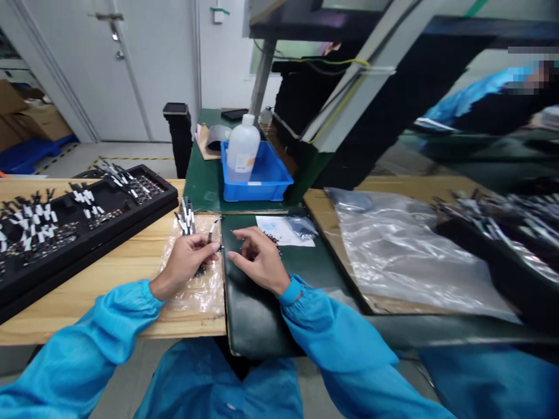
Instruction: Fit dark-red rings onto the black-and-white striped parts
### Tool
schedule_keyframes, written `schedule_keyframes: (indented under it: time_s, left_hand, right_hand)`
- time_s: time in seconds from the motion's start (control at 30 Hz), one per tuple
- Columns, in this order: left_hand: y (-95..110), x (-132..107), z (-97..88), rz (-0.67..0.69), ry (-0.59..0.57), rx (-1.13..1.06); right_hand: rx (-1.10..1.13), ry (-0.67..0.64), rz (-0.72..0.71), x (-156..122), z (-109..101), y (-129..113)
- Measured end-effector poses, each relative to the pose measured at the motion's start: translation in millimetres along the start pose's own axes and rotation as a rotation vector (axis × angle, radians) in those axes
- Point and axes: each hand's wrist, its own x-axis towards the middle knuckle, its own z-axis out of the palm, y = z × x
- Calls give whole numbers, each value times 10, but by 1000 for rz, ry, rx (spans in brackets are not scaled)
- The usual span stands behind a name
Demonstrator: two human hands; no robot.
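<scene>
My left hand (188,257) is closed, thumb against fingers, on a thin black-and-white strip (211,234) that looks like a small flex cable. Behind and under that hand, more black-and-white strips (187,216) lie bunched on a sheet of clear bubble wrap (209,291). To the right, my right hand (264,262) hovers over the dark green mat (253,317), thumb and index finger apart and turned toward the left hand. Its other fingers curl partly out of sight. A heap of tiny dark parts (274,240) shows just beyond it, beside a white-and-clear plastic bag (286,230).
On the left, a black foam tray (161,201) carries many strips in groups. A blue bin (257,191) with a white bottle (243,145) stands at the back. On the right lie a clear plastic bag (406,250) and another black tray (480,250). Someone's blue sleeve (471,96) appears far right.
</scene>
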Motion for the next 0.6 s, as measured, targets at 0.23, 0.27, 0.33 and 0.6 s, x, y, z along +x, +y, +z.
schedule_keyframes:
  time_s: [0.23, 0.27, 0.33, 0.6]
  left_hand:
    - [-55, -35, 49, 104, 128, 68]
    - [-55, -48, 60, 125, 143, 83]
    - [-50, -73, 82, 178, 166, 122]
    - [-76, -124, 112, 478, 124, 289]
  right_hand:
    - [-26, 229, -218, -115, 113, -92]
    - [-28, 225, -233, -121, 138, -92]
    - [-28, 239, -240, -119, 178, -87]
    - [-6, 290, -174, -112, 200, -67]
